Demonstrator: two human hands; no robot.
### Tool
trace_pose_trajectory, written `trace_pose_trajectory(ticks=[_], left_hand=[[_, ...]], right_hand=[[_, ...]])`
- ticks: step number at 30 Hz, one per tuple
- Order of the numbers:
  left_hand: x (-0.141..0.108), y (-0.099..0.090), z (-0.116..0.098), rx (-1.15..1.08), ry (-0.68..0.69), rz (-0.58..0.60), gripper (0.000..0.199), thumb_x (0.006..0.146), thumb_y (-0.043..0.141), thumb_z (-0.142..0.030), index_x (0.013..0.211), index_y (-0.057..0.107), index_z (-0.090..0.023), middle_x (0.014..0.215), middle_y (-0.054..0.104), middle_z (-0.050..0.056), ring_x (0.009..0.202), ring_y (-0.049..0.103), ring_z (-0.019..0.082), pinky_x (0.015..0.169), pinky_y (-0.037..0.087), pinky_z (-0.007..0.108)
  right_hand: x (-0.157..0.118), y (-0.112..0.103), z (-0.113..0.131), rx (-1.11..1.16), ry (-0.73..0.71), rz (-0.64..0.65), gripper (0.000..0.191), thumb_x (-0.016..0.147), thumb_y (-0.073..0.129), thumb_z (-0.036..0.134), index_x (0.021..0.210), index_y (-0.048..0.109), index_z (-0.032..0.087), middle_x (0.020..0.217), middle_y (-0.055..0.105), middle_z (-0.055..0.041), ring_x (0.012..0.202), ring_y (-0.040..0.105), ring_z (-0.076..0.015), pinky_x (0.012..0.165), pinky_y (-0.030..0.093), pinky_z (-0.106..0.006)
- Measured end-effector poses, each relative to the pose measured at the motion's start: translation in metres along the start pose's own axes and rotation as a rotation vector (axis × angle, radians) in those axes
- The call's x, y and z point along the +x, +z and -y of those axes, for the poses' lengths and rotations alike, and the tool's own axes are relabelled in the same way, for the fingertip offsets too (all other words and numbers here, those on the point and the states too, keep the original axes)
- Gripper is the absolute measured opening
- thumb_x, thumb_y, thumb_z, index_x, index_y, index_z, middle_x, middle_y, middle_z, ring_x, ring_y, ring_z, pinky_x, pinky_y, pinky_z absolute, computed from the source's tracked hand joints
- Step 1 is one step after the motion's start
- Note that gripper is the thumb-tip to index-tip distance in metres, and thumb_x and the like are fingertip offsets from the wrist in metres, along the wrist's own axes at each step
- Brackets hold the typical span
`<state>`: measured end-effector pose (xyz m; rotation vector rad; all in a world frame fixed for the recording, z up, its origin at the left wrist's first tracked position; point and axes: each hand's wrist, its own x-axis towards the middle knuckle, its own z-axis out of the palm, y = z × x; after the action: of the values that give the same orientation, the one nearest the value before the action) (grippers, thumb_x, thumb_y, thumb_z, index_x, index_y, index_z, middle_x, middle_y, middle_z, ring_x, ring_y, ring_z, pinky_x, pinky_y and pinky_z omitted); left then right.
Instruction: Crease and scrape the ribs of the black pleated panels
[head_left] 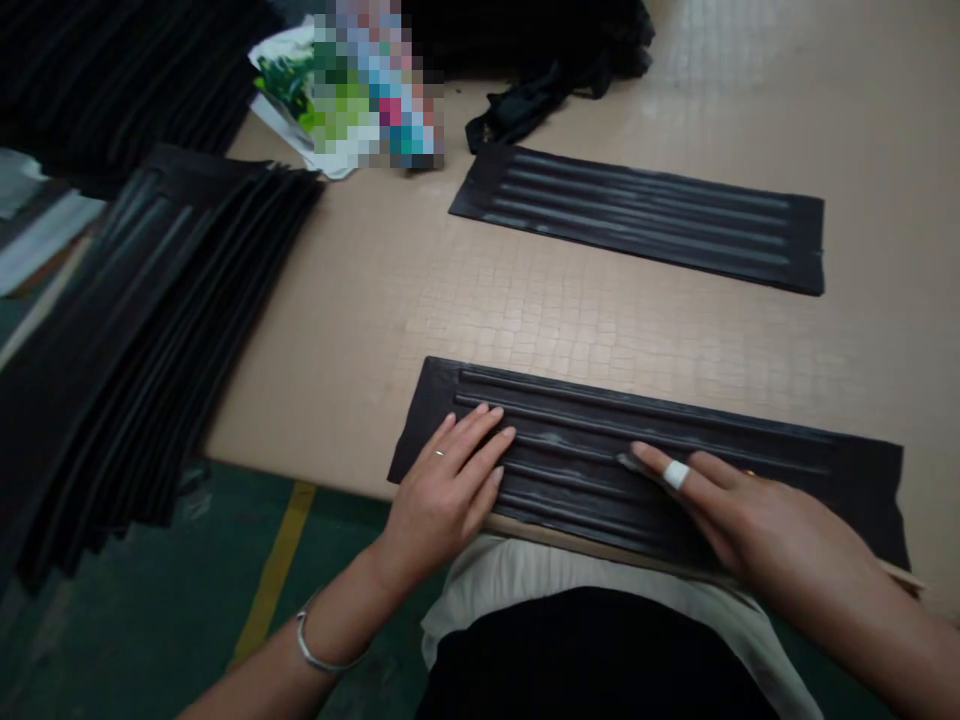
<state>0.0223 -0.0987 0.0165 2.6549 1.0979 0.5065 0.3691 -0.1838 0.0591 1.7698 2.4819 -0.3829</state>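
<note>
While both hands lie flat on the near ribbed black panel (652, 470), nothing is actually gripped. The left hand (450, 480) rests open, fingers spread over the ridges at the panel's left end, palm down. The right hand (750, 520) is also open and pressed flat, its taped forefinger stretched along one groove near the middle; whether something thin sits under that fingertip I cannot tell.

This panel lies along the near edge of the tan surface (360, 300), its lower border just at or slightly over the edge, right in front of the person's body. A second ribbed panel (637, 215) lies well apart, further back. A fanned stack of similar black panels (150, 330) overhangs the surface's left side, near a crumpled printed bag (289, 80).

As a judgement: the panel is held by flat pressure only, so a push along the grooves could slide it off the near edge. The overhanging stack looks liable to slip towards the floor if an elbow knocks it.
</note>
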Motion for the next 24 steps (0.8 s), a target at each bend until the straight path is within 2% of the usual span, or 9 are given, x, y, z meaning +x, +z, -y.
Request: trace_pose_trajectory(ticks=[4, 7, 9, 14, 16, 19, 21, 22, 24], left_hand=[[-0.004, 0.007, -0.004, 0.007, 0.029, 0.013, 0.046, 0.097, 0.055, -0.010, 0.142, 0.057, -0.017, 0.155, 0.052, 0.016, 0.149, 0.045, 0.030, 0.123, 0.037, 0.059], [-0.005, 0.008, -0.001, -0.001, 0.029, 0.002, 0.046, 0.096, 0.055, -0.011, 0.141, 0.058, -0.016, 0.154, 0.054, 0.016, 0.149, 0.045, 0.030, 0.124, 0.036, 0.059], [-0.004, 0.008, -0.002, -0.012, 0.016, -0.002, 0.046, 0.095, 0.055, -0.011, 0.142, 0.058, -0.016, 0.153, 0.055, 0.016, 0.150, 0.044, 0.030, 0.124, 0.036, 0.058], [-0.005, 0.010, -0.004, -0.028, 0.006, -0.017, 0.047, 0.095, 0.056, -0.010, 0.141, 0.058, -0.017, 0.153, 0.055, 0.015, 0.151, 0.042, 0.030, 0.124, 0.036, 0.058], [-0.005, 0.011, -0.004, -0.024, 0.008, -0.025, 0.047, 0.095, 0.056, -0.010, 0.142, 0.058, -0.016, 0.154, 0.055, 0.015, 0.151, 0.042, 0.031, 0.124, 0.036, 0.058], [-0.005, 0.012, -0.004, -0.016, 0.006, -0.032, 0.047, 0.095, 0.055, -0.011, 0.142, 0.057, -0.016, 0.154, 0.055, 0.015, 0.151, 0.041, 0.030, 0.124, 0.037, 0.058], [-0.005, 0.012, -0.003, -0.014, 0.007, -0.040, 0.047, 0.096, 0.055, -0.012, 0.142, 0.056, -0.015, 0.153, 0.056, 0.015, 0.151, 0.041, 0.030, 0.124, 0.037, 0.057], [-0.005, 0.011, -0.003, -0.015, 0.008, -0.043, 0.047, 0.096, 0.055, -0.012, 0.143, 0.056, -0.014, 0.152, 0.056, 0.015, 0.151, 0.042, 0.029, 0.124, 0.037, 0.057], [-0.005, 0.011, -0.003, -0.015, 0.007, -0.048, 0.047, 0.096, 0.055, -0.012, 0.143, 0.056, -0.015, 0.151, 0.057, 0.014, 0.150, 0.043, 0.029, 0.124, 0.038, 0.056]], right_hand=[[0.067, -0.013, 0.040, -0.127, -0.092, 0.094, 0.071, 0.095, 0.047, 0.010, 0.160, 0.037, 0.036, 0.102, 0.070, -0.0016, 0.064, 0.069, -0.0189, 0.047, 0.047, -0.029], [0.090, -0.025, 0.048, -0.148, -0.152, 0.192, 0.070, 0.095, 0.048, 0.011, 0.159, 0.038, 0.037, 0.104, 0.070, -0.0016, 0.068, 0.070, -0.0203, 0.047, 0.044, -0.030], [0.085, -0.028, 0.040, -0.138, -0.186, 0.199, 0.071, 0.094, 0.046, 0.009, 0.160, 0.038, 0.036, 0.105, 0.070, -0.0020, 0.066, 0.069, -0.0201, 0.047, 0.044, -0.030], [0.046, -0.018, 0.007, -0.074, -0.189, 0.069, 0.084, 0.086, 0.041, 0.007, 0.164, 0.028, 0.037, 0.095, 0.071, -0.0029, 0.047, 0.058, -0.0165, 0.041, 0.038, -0.030], [0.055, -0.017, 0.016, -0.099, -0.191, 0.086, 0.080, 0.088, 0.041, 0.009, 0.163, 0.030, 0.035, 0.098, 0.070, -0.0036, 0.050, 0.060, -0.0175, 0.042, 0.039, -0.031], [0.093, -0.025, 0.050, -0.166, -0.204, 0.192, 0.070, 0.095, 0.043, 0.014, 0.162, 0.034, 0.035, 0.105, 0.069, -0.0035, 0.064, 0.068, -0.0201, 0.048, 0.044, -0.031], [0.110, -0.033, 0.063, -0.183, -0.214, 0.263, 0.068, 0.098, 0.043, 0.015, 0.162, 0.033, 0.035, 0.108, 0.069, -0.0037, 0.070, 0.070, -0.0211, 0.050, 0.046, -0.031], [0.110, -0.036, 0.062, -0.185, -0.212, 0.289, 0.070, 0.097, 0.044, 0.014, 0.162, 0.032, 0.036, 0.110, 0.070, -0.0038, 0.071, 0.070, -0.0213, 0.050, 0.047, -0.031], [0.090, -0.038, 0.043, -0.165, -0.172, 0.301, 0.080, 0.090, 0.046, 0.007, 0.162, 0.031, 0.040, 0.112, 0.070, -0.0031, 0.068, 0.070, -0.0206, 0.051, 0.048, -0.030]])
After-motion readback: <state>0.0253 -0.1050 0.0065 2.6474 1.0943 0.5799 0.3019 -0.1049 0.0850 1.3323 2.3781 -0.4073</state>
